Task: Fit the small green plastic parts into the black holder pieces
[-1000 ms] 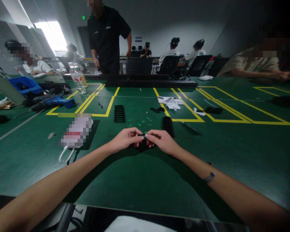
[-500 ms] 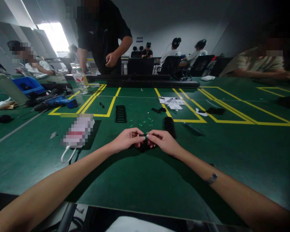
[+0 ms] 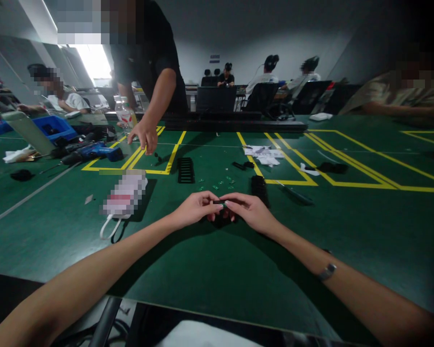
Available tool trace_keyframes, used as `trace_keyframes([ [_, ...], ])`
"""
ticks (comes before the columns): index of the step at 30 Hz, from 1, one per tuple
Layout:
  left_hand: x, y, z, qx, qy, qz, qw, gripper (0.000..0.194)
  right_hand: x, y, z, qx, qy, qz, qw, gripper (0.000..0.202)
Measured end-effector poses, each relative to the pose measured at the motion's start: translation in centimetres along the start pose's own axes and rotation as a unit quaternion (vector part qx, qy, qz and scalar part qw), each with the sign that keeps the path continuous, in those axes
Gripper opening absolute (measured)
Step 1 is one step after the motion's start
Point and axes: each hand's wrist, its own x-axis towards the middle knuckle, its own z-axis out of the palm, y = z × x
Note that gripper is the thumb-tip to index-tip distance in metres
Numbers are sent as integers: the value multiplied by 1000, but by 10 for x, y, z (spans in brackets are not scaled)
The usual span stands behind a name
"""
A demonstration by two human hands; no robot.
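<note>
My left hand and my right hand meet just above the green table, fingertips closed on one small dark strip-like part. A bit of green shows on the part between my thumbs; its exact kind is too small to tell. Beyond my fingers lie several small green circuit boards. A black slotted frame rests to their left. Close to my right hand stands a row of black parts, partly covered by that hand.
A white packet with a loop lies left. Farther left are a blue power tool, a blue bin and bottles. White papers and a thin tool lie right. A co-worker's hand reaches over the table.
The co-worker across the table has leaned in and lowered a hand toward small dark pieces. My view has shifted slightly; my hands keep their hold on the dark part.
</note>
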Motion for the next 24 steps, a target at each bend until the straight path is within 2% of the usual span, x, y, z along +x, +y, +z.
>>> trace_keyframes([
  [11, -1, 6, 2, 13, 1, -12, 1000, 35, 0, 5, -1, -5, 5, 11, 1000, 34],
  [24, 0, 1, -1, 28, -5, -4, 1000, 33, 0, 2, 0, -16, 4, 16, 1000, 34],
])
